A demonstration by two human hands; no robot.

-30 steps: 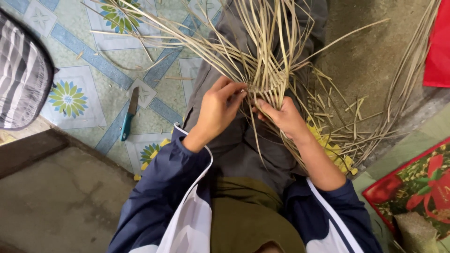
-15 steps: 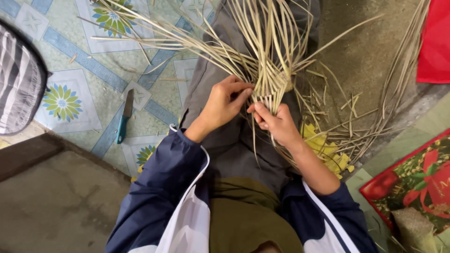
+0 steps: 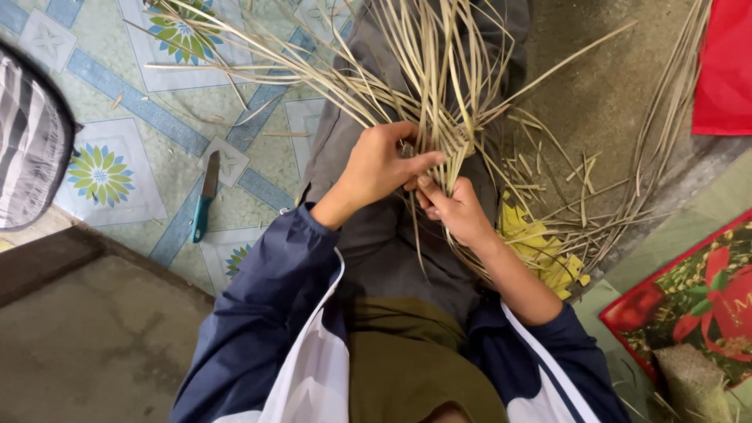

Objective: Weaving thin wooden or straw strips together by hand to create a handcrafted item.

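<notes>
A bundle of long pale dried strips [image 3: 439, 86] fans out over my lap, partly woven together where my hands meet. My left hand [image 3: 380, 166] grips the woven part from the left, thumb pointing right across the strips. My right hand [image 3: 458, 210] pinches the strips just below and to the right, fingers closed on them. Both hands touch each other at the weave. I wear a dark blue jacket with white panels and grey trousers [image 3: 376, 235].
A knife with a teal handle [image 3: 205, 196] lies on the flower-patterned floor mat [image 3: 117, 164] at left. A striped bag [image 3: 31, 149] sits at far left. Loose strips [image 3: 666, 133] and a yellow scrap [image 3: 540, 243] lie at right, beside red cloth [image 3: 724, 70].
My hands have shifted slightly along the weave, the left thumb now stretched across the strips. The view has drifted a little; the strips stay held.
</notes>
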